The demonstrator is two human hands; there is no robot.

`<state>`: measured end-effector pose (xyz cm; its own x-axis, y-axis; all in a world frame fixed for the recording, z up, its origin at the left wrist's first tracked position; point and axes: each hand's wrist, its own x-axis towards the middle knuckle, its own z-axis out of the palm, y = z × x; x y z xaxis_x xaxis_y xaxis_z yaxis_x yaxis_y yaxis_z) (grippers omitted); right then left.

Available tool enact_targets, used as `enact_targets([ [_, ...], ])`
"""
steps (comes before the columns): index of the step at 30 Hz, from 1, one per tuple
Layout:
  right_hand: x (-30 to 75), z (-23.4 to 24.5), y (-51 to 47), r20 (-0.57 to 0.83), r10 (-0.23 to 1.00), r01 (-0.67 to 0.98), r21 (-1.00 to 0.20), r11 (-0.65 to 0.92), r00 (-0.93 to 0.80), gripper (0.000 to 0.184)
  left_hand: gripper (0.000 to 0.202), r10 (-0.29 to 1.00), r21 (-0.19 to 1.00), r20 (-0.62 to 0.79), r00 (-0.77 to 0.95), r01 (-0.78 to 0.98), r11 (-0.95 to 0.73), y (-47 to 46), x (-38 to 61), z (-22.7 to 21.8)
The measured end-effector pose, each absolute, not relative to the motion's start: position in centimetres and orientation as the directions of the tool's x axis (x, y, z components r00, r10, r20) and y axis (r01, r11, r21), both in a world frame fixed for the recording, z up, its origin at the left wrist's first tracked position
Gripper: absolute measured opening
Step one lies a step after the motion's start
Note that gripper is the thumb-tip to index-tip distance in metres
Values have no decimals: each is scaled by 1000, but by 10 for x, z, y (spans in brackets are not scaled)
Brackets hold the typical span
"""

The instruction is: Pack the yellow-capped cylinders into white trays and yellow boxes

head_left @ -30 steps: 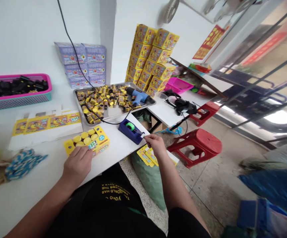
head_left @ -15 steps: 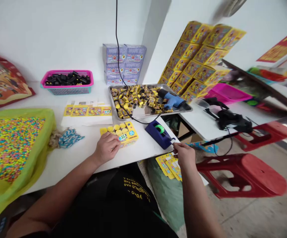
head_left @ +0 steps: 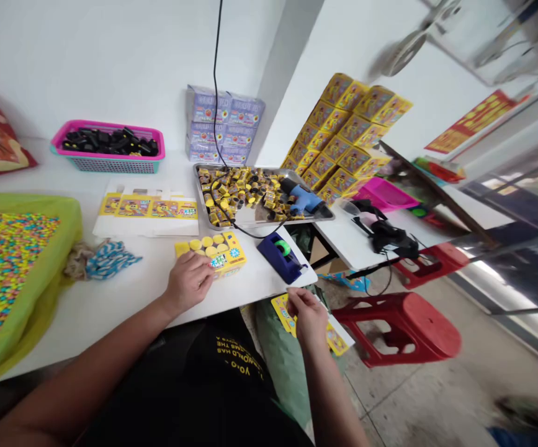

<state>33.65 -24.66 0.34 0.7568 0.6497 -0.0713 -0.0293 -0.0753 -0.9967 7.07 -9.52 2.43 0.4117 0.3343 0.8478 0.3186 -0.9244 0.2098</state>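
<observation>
My left hand (head_left: pixel 188 282) is closed at the near left corner of a yellow printed box (head_left: pixel 230 264), its fingers curled against the edge. Round yellow lids (head_left: pixel 207 241) show in rows in the open top of this box. My right hand (head_left: pixel 309 316) is in a pinch just off the table's front edge, above yellow printed cards (head_left: pixel 283 315). Whatever lies between its fingertips is too small to make out. A dark blue tape dispenser (head_left: pixel 275 264) with a green core stands on the table, a little beyond my right hand.
A metal tray (head_left: pixel 264 224) holds many small yellow tubs and a blue-and-black tool (head_left: pixel 306 200). Flat printed cartons (head_left: pixel 145 225), a knotted cloth (head_left: pixel 110 259), a candy-filled tub (head_left: pixel 71 226) and a basket of black pieces (head_left: pixel 115 164) stand leftward. A red stool (head_left: pixel 429 323) stands right.
My right hand has left the dispenser's cutter end and come down toward me, over the cards. My left hand stays at the box. The view has turned to the right.
</observation>
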Motion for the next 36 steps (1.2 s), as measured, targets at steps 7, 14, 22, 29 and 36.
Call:
enact_targets([
  [7, 240, 31, -189, 60, 893, -31, -996, 83, 447, 26, 16, 317, 161, 856, 409, 372, -914, -104, 78, 27],
  [14, 220, 23, -161, 107, 897, -22, -992, 128, 429, 42, 13, 350, 171, 820, 452, 391, -904, -103, 75, 20],
  [22, 220, 22, -159, 18, 887, -149, -984, 97, 462, 39, 14, 335, 153, 826, 454, 392, -907, -103, 76, 22],
  [29, 221, 15, -163, 62, 884, -208, -962, 177, 464, 35, 16, 374, 177, 794, 479, 407, -896, -104, 74, 20],
  [36, 222, 5, -161, 57, 868, -186, -968, 169, 493, 43, 29, 300, -2, 760, 577, 463, -886, -106, 73, 17],
])
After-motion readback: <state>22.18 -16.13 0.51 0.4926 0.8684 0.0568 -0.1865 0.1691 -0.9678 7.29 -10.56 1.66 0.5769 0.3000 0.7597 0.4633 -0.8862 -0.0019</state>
